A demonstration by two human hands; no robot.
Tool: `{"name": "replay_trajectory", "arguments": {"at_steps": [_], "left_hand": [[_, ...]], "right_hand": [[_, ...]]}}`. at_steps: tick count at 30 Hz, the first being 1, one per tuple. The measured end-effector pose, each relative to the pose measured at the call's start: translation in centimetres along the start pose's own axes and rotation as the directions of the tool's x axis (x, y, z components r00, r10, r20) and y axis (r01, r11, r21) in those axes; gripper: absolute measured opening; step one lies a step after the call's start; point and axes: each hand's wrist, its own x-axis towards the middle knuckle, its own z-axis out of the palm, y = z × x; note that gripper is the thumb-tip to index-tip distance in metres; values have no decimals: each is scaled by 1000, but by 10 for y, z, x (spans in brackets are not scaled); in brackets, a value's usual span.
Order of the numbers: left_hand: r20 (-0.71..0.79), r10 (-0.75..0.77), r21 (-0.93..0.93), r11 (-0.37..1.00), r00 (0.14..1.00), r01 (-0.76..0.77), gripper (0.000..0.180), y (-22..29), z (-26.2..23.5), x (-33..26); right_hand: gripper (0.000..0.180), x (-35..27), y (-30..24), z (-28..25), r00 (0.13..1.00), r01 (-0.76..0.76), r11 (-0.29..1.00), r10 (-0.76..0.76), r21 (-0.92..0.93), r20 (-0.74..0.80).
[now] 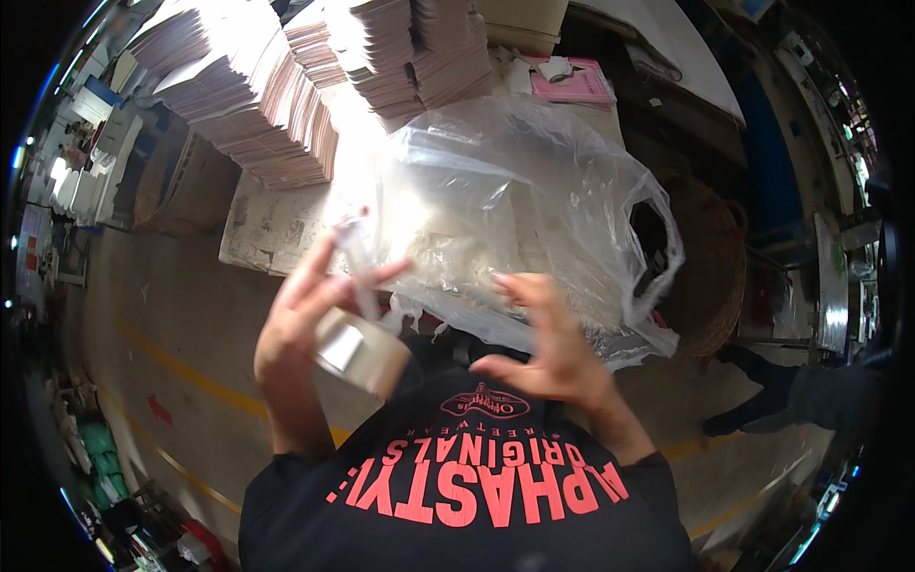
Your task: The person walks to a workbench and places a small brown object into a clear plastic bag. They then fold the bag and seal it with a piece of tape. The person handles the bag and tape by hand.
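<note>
A large clear plastic bag [572, 181] lies spread over a pale worktop [262, 224] in front of me, its looped handle [667, 257] at the right. Through the film, whitish contents show, too unclear to name. My left hand [300, 310] is at the bag's near left side, holding a thick tan roll of tape [367, 353] with a bright shine. From its fingers a translucent strip [357, 253] runs upward; motion blurs both. Over the bag's near edge, my right hand [548, 343] has its thumb and fingers apart, with nothing visible between them.
Tall stacks of paper sheets [257, 114] stand at the back left. Behind the bag lies a pink printed sheet [577, 81] with crumpled white scraps. A wicker basket [710, 276] stands at the right, near another person's dark-clothed leg [762, 386]. Yellow lines [181, 367] mark the floor.
</note>
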Motion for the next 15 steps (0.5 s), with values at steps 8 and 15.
{"name": "replay_trajectory", "arguments": {"at_steps": [8, 15], "left_hand": [[215, -42, -76, 995, 976, 59, 51, -3, 18, 0], [115, -41, 291, 957, 993, 5, 39, -49, -3, 10]], "right_hand": [[36, 32, 21, 23, 988, 44, 942, -90, 333, 124], [63, 9, 12, 16, 924, -235, 883, 74, 405, 375]]}}
